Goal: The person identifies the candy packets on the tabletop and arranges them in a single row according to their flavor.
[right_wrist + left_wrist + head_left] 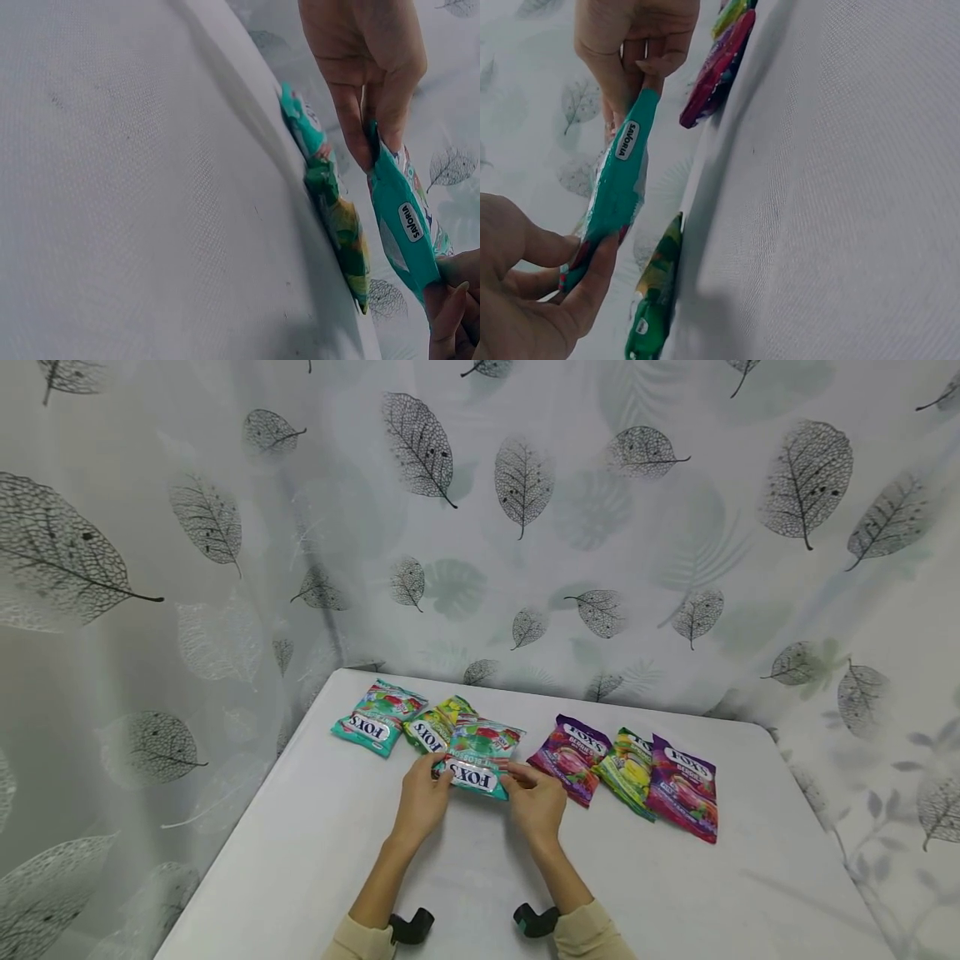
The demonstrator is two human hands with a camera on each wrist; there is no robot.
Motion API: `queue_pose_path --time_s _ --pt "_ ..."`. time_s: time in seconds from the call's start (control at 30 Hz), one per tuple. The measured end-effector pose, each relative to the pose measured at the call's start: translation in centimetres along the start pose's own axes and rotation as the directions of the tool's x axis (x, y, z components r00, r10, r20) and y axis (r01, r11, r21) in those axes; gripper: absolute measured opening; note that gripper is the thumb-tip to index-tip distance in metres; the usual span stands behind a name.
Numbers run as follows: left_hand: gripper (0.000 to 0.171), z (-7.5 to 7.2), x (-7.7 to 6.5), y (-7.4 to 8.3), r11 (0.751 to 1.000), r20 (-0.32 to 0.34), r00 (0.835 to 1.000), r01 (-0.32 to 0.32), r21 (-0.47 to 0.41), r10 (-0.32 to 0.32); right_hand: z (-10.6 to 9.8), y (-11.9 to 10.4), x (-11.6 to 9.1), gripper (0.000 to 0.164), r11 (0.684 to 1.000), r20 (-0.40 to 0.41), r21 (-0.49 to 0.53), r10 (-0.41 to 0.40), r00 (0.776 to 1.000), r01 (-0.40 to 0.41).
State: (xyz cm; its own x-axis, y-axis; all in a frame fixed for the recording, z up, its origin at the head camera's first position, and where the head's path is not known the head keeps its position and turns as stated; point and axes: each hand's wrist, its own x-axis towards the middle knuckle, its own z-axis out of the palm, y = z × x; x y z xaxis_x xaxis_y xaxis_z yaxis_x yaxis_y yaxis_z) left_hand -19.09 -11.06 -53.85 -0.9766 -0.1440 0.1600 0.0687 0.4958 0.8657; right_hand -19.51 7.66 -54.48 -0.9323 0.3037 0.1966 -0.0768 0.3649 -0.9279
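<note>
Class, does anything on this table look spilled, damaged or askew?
No spill or tear shows, including on the held teal packet. Mildly askew: at the right, the slanted yellow-green packet crowds against the rightmost purple packet, looking untidy rather than neatly spaced.

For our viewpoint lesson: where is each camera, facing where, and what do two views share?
Head: worn there, facing forward and down at a white table; left hand, right hand show.
Left wrist: worn there, facing the teal rectangular plastic bag; both hands.
Right wrist: worn there, facing that bag; both hands.
Both wrist views share its SAVORIA label.
</note>
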Motion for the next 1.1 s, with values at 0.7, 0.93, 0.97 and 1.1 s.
queue_pose_path --time_s 0.7,0.93,0.97,1.1 --pt "0.034 -1.6 -0.7 -0.8 1.0 -0.048 0.999 0.002 0.02 -0.001 1.4 -0.9 -0.9 0.018 0.998 0.004 0.003 -0.067 0.998 0.067" --pt "0.034 -2.3 -1.1 -0.9 0.999 -0.047 0.998 0.029 0.02 -0.028 2.0 -1.2 -1.4 0.018 0.998 0.023 0.012 -0.059 0.998 0.059" --pt "0.034 -2.4 -1.2 -0.9 0.999 -0.045 0.998 0.037 0.016 -0.036 2.1 -1.2 -1.5 0.019 0.998 0.025 0.015 -0.057 0.998 0.057" --pt "0.034 -2.8 -1.4 -1.1 0.999 -0.051 0.998 0.044 0.013 -0.043 2.6 -1.1 -1.7 0.019 0.998 0.024 0.014 -0.064 0.998 0.064"
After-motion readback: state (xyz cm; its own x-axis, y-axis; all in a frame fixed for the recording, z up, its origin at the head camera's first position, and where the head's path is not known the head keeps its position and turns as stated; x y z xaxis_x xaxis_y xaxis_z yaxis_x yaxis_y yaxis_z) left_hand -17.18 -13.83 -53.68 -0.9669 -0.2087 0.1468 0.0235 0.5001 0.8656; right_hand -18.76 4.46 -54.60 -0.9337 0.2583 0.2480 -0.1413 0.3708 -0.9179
